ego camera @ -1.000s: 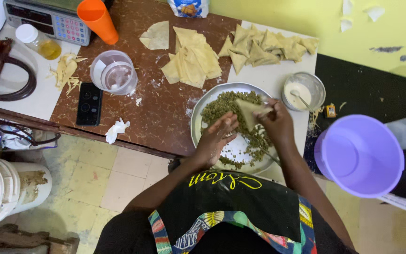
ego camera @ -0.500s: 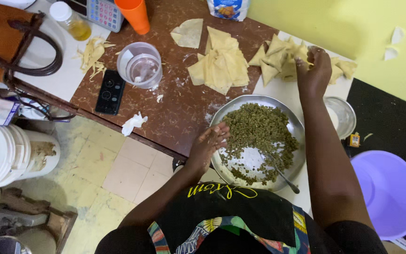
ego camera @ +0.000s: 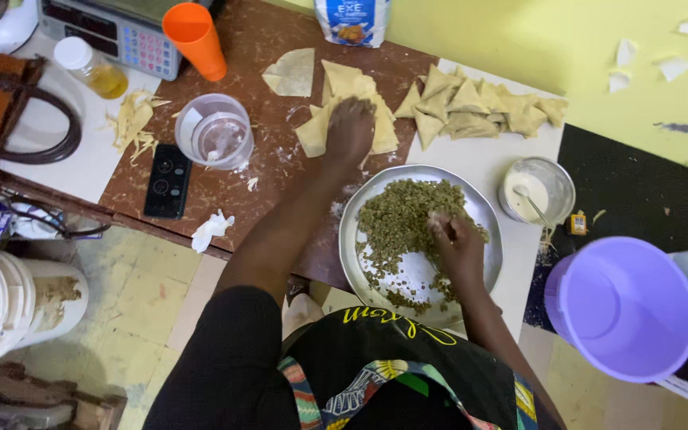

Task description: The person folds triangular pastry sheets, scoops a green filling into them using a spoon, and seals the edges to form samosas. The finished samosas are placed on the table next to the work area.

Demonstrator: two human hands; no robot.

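1. Left hand (ego camera: 349, 127) lies flat, fingers spread, on the stack of pastry sheets (ego camera: 336, 99) at twelve o'clock.
2. Right hand (ego camera: 455, 243) rests, fingers curled together, in green filling (ego camera: 396, 219) on the metal plate (ego camera: 360, 271), centre.

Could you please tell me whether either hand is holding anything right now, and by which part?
Nothing is clearly held. The left hand lies on the stack of pastry sheets; the right hand has fingertips in the green filling on the metal tray.
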